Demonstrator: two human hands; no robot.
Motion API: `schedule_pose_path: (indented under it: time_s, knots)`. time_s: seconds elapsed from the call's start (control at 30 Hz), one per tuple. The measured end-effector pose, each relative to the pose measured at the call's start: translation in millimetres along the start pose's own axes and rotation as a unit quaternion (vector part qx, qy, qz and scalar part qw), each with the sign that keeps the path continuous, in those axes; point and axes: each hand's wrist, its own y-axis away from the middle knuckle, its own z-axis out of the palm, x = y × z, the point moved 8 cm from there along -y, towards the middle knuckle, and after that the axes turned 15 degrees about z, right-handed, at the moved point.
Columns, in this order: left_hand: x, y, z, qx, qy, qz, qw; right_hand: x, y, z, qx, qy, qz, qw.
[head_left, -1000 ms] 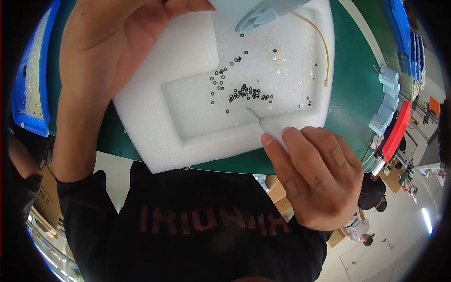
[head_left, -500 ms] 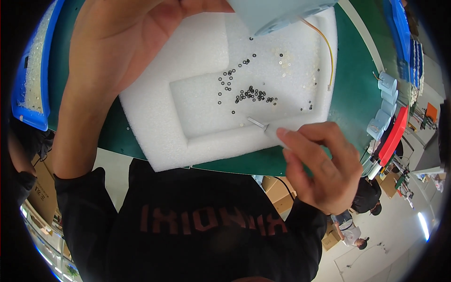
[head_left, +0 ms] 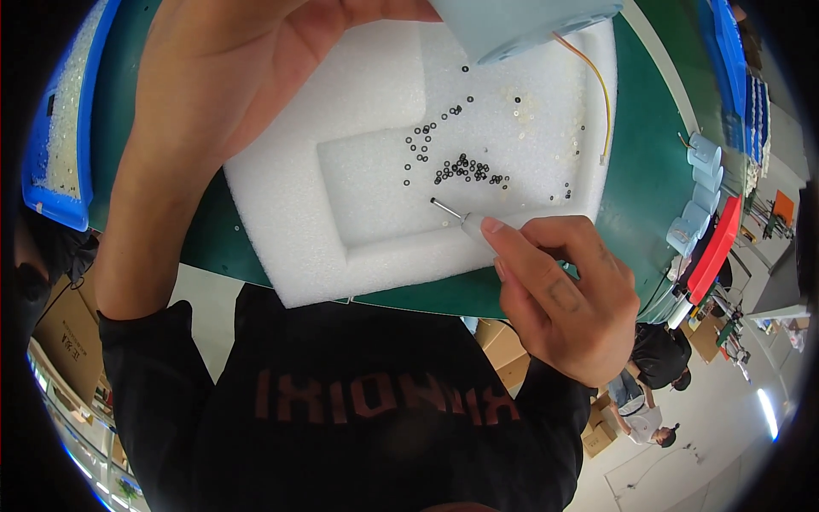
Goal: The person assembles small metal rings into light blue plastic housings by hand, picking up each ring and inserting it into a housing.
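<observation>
My left hand [head_left: 230,77] reaches over the far part of a white foam tray [head_left: 281,230]. It is closed on a light-blue cylindrical housing [head_left: 529,26] held tilted at the top edge; most of its fingers are out of the picture. A thin yellow-orange wire [head_left: 604,94] hangs from the housing. Between its fingertips my right hand [head_left: 567,299] grips a small screwdriver-like tool [head_left: 456,212] with a pale handle and thin metal shaft. The shaft's tip meets a black ring [head_left: 433,200] on the foam. Several more black rings [head_left: 461,169] lie scattered and clustered beyond it.
Pale translucent rings [head_left: 525,115] lie in the tray's far right part. A blue bin [head_left: 81,171] of small clear pieces stands left on the green table [head_left: 205,247]. Several light-blue housings [head_left: 704,154] and a red object [head_left: 715,247] are at the right.
My right hand has moved left and slightly away from me, bringing the tool tip from bare foam to a lone black ring. My left hand and the housing have shifted slightly right.
</observation>
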Motion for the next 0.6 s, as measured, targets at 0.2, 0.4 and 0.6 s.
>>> schedule_pose_path:
  time_s: [0.2,0.4,0.6]
  knots:
    - [-3.4,-0.7,-0.2,-0.02,0.04,-0.008,0.999,-10.6,-1.3,-2.2,0.045,0.067,-0.062,0.995]
    - [-0.4,3.1,-2.9,0.036,0.035,0.007,0.999,4.1,2.9,-2.4,0.071,0.054,-0.019,0.996]
    - [14.2,1.7,-4.7,-0.061,0.126,0.06,0.988,28.5,13.5,-14.0,0.162,-0.238,0.051,0.956]
